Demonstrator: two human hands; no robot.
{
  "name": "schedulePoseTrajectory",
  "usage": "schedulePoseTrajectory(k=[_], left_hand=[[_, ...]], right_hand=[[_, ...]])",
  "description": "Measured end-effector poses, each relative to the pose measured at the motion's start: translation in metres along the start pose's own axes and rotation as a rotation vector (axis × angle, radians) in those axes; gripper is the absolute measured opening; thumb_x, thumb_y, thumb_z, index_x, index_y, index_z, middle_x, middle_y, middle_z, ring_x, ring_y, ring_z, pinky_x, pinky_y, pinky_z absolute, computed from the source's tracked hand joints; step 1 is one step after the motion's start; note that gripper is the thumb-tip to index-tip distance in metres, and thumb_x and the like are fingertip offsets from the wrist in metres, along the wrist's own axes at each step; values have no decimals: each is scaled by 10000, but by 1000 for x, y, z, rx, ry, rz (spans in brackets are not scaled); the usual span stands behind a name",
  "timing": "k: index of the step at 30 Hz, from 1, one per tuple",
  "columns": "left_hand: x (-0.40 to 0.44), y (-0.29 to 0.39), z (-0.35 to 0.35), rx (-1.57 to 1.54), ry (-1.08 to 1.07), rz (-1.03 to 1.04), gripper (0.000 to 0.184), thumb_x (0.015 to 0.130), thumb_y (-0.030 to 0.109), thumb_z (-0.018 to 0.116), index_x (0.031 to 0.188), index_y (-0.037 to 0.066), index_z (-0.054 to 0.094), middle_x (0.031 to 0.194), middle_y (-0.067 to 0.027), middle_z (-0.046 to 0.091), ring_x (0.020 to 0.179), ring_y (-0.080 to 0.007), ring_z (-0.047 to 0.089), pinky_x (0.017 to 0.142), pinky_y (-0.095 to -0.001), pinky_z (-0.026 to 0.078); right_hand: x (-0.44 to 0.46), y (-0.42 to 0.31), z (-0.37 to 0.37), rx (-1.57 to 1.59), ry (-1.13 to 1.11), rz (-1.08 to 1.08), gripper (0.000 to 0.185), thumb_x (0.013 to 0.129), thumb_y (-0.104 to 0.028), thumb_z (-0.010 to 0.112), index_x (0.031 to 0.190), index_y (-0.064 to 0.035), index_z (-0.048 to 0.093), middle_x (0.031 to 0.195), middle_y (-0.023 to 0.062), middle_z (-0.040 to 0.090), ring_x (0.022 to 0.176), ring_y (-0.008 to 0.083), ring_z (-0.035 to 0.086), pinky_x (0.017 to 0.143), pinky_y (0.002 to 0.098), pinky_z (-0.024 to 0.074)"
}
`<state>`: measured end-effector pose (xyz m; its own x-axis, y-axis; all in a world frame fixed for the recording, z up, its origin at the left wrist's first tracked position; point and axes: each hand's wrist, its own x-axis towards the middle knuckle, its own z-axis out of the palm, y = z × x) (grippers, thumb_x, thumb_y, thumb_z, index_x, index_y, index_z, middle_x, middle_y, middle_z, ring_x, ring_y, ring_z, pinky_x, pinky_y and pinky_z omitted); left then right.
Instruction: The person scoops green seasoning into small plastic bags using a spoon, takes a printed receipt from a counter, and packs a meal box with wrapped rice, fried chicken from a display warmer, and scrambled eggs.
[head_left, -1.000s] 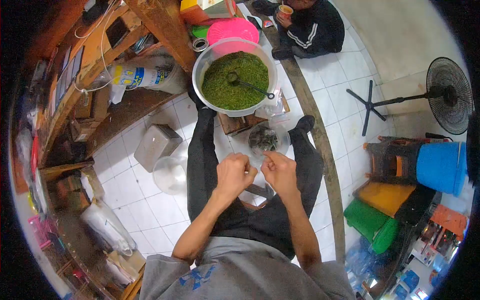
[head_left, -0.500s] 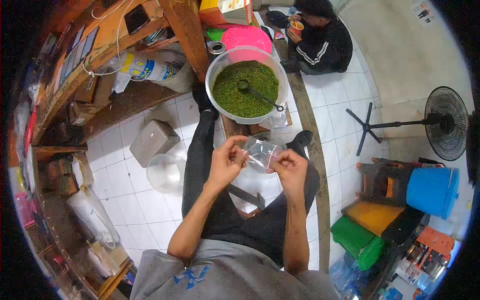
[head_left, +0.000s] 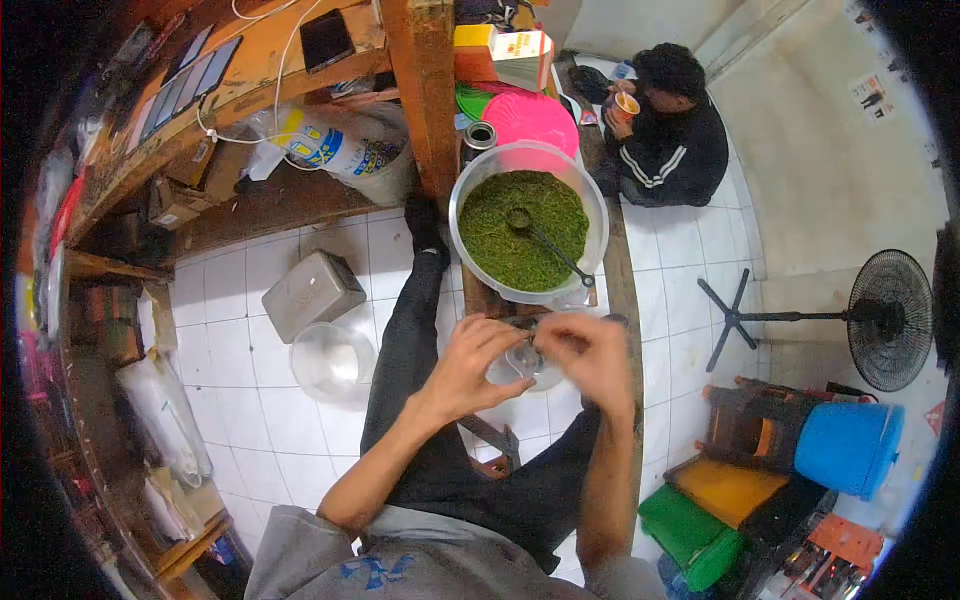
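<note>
A small clear plastic bag (head_left: 524,356) is between my hands, above my lap, and its outline is hard to make out. My left hand (head_left: 474,368) is around the bag's left side, fingers bent toward it and thumb stretched out below. Motion blurs my right hand (head_left: 592,362), whose fingertips are close to the top of the bag; its grip is unclear. Just beyond my hands stands a large translucent tub (head_left: 458,242) filled with chopped green herb-like material (head_left: 495,235). A dark long-handled scoop (head_left: 545,242) rests on the green material.
A pink plate (head_left: 530,120) and an open can (head_left: 480,136) sit behind the tub. Another person (head_left: 675,150) sits at upper right, holding a cup (head_left: 626,104). On the floor are a grey box (head_left: 312,295), a translucent basin (head_left: 332,362) and a standing fan (head_left: 888,320).
My right hand has moved in toward my left and turned, now blurred. The bag, earlier stretched between both hands, is now partly hidden by them. The view has tilted up, shifting the scene lower.
</note>
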<state>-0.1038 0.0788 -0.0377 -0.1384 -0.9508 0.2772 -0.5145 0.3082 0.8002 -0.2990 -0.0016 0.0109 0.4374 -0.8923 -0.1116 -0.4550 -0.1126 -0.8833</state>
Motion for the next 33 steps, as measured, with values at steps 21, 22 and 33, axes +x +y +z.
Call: schedulePoseTrajectory(k=[21, 22, 33], left_hand=[[1, -52, -75, 32, 326, -275, 691, 614, 201, 936, 1226, 19, 670, 1135, -158, 675, 1023, -294, 673, 896, -377, 537], [5, -52, -77, 47, 336, -262, 694, 613, 204, 938, 1227, 20, 670, 1136, -160, 674, 1021, -294, 673, 895, -376, 538], [83, -45, -83, 105, 427, -120, 609, 625, 172, 920, 1159, -5, 687, 1109, -162, 687, 1011, -291, 682, 901, -381, 541]], right_hand=[[130, 26, 1, -638, -243, -190, 225, 745, -89, 648, 928, -25, 763, 814, 237, 683, 780, 403, 676, 739, 442, 542], [128, 25, 0, -571, -227, -140, 240, 764, -110, 662, 964, -29, 767, 820, 237, 693, 771, 392, 690, 737, 423, 549], [130, 31, -21, -36, -164, 207, 223, 847, -149, 722, 1026, -27, 776, 783, 114, 737, 669, 133, 651, 618, 299, 516]])
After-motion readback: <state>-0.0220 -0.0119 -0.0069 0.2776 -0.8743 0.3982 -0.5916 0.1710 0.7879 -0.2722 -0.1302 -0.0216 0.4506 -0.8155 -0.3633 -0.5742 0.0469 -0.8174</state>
